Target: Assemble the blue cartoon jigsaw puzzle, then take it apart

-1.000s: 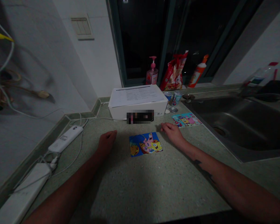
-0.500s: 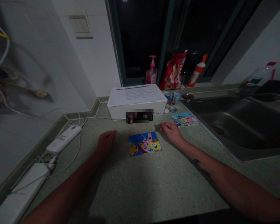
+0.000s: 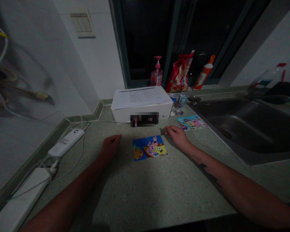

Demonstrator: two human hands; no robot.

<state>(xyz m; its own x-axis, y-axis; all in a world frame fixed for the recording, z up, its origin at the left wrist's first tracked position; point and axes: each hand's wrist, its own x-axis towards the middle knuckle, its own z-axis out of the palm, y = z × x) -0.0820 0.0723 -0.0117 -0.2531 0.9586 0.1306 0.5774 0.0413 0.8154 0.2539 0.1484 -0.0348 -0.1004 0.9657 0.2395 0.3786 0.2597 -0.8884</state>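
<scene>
SpongeBob picture card (image 3: 149,148) lies flat on the speckled worktop (image 3: 132,196). Left hand (image 3: 110,147) is near the card's left edge, right hand (image 3: 177,137) just beside its top right corner; fingers (image 3: 172,130) loosely open, holding nothing.

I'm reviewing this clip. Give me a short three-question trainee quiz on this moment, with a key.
1. True or false: the left hand is holding the cartoon card on the counter.
2. Short answer: which hand is nearer the farther cartoon card?
3. Fill in the blank: in the head camera view, the steel sink lies to the ___ of both cards.

Key:
1. False
2. The right hand
3. Right
</scene>
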